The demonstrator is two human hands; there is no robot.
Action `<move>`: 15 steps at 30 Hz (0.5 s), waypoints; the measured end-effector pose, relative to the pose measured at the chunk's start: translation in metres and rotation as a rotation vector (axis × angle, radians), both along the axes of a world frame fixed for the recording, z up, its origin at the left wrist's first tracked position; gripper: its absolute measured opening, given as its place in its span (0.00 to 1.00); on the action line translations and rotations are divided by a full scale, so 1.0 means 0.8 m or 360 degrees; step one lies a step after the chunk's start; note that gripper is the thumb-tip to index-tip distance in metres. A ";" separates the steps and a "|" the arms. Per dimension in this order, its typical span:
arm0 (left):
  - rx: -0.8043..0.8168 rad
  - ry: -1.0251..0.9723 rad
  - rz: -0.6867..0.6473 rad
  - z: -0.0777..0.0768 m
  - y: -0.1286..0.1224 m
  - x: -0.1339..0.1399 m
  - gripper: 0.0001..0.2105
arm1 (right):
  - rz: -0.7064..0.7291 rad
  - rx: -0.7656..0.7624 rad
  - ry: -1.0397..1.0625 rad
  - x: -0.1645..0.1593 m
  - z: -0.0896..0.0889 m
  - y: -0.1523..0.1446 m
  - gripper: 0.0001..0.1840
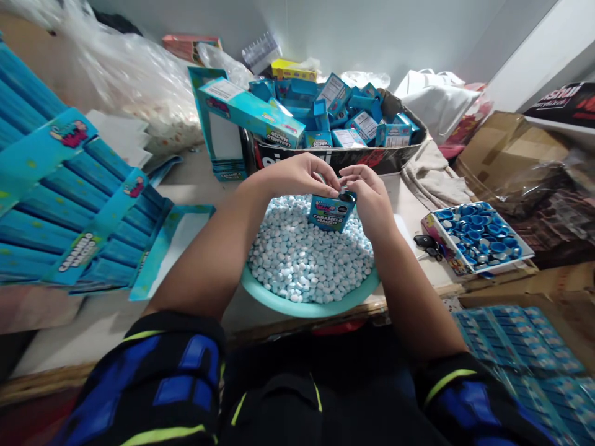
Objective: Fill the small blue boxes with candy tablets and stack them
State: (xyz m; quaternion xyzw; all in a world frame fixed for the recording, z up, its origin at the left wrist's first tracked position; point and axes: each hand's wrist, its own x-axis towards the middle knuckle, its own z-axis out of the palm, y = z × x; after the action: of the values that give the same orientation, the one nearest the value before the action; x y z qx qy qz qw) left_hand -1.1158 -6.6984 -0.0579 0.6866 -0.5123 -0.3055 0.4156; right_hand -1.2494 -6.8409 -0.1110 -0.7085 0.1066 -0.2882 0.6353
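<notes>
Basin [309,308]: teal, near edge of worktop [235,322], full of white & pale-blue candies [302,260].
Small box [328,217]: blue, sl. tilted, at far part of candies; contact w/ them can't tell.
L hand [307,175]: fingers pinching box top.
R hand [372,197]: gripping box's R upper edge.
Caps [478,232]: blue & white, heaped in tray [446,246], R of basin.
Carton [390,162]: beyond basin, piled w/ more blue boxes [365,126].

Round teal plastic basin [310,308] heaped with pale-blue-and-white candies [307,266]. Above basin: left-hand grip [307,175], right-hand grip [370,191] at top of small blue cardboard box [329,217]. Behind basin: black cardboard carton [390,161].
</notes>
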 end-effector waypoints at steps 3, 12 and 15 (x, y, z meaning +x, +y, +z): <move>0.0001 -0.0003 -0.0011 -0.001 -0.001 -0.003 0.15 | -0.0006 -0.0013 0.0046 0.001 -0.002 0.001 0.12; -0.0003 -0.0010 -0.0044 -0.004 -0.003 -0.001 0.16 | 0.0077 -0.0005 0.0133 -0.001 -0.001 0.000 0.10; -0.0045 -0.0024 -0.0075 -0.008 -0.007 -0.001 0.17 | 0.0064 -0.0028 0.0136 0.000 -0.003 -0.003 0.09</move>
State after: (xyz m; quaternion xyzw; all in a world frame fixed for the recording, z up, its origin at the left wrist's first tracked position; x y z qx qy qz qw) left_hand -1.1164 -6.7036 -0.0640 0.6707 -0.5357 -0.3029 0.4140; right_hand -1.2497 -6.8437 -0.1132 -0.7276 0.1168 -0.2459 0.6297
